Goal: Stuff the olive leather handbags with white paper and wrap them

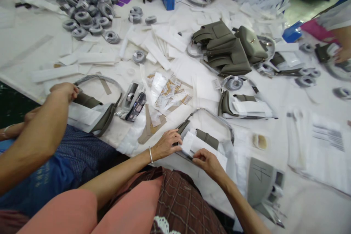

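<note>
An olive-green handbag point(207, 138) with a grey wrapped handle lies at the near table edge, partly covered by white wrapping paper point(200, 148). My left hand point(166, 144), a bangle on its wrist, presses on the bag's left end with fingers curled onto the paper. My right hand point(207, 162) pinches the paper's lower edge against the bag.
A co-worker's arm and hand point(63, 91) at left rest on another green bag point(93, 111). Tape dispensers point(134, 104) and small tags lie in the middle. More green bags point(227, 49), grey wrapped straps point(87, 11), and paper sheets point(323, 146) cover the table. Another person's hand point(342, 54) is far right.
</note>
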The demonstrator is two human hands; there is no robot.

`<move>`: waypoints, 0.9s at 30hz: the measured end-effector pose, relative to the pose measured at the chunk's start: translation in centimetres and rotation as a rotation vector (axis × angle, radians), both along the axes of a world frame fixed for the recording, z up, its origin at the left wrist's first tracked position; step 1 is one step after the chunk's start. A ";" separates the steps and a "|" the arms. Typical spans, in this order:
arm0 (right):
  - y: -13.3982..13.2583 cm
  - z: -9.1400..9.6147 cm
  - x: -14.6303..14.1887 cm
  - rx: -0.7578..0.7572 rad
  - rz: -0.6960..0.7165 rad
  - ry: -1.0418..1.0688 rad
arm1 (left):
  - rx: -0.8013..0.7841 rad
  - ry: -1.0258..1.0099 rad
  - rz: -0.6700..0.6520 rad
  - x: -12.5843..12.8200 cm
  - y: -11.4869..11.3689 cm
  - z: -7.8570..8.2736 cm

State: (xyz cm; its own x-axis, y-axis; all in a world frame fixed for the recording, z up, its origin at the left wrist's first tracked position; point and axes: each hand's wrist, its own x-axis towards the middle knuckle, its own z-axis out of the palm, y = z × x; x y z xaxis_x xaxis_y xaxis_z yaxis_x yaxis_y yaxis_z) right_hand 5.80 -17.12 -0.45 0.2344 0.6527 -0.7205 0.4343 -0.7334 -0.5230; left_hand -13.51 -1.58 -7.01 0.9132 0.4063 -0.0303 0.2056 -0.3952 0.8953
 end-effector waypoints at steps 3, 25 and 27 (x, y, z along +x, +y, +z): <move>0.3 0.0 -0.2 -0.016 0.045 -0.032 | 0.027 0.063 0.029 -0.2 -0.4 0.4; -2.3 -3.8 -5.0 0.311 0.479 -0.718 | 0.403 0.059 -0.310 -1.6 -1.8 -4.0; -2.7 -3.1 -4.7 0.360 0.435 -0.659 | 0.406 0.055 -0.292 -1.7 -1.8 -3.5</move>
State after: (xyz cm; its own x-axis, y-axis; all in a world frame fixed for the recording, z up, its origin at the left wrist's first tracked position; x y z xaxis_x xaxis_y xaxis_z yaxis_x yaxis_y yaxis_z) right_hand 1.09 -19.85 -3.58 0.2077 0.9435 -0.2581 0.9339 -0.2698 -0.2347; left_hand -15.22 -3.36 -10.54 0.9921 0.1230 0.0257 0.0772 -0.7578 0.6479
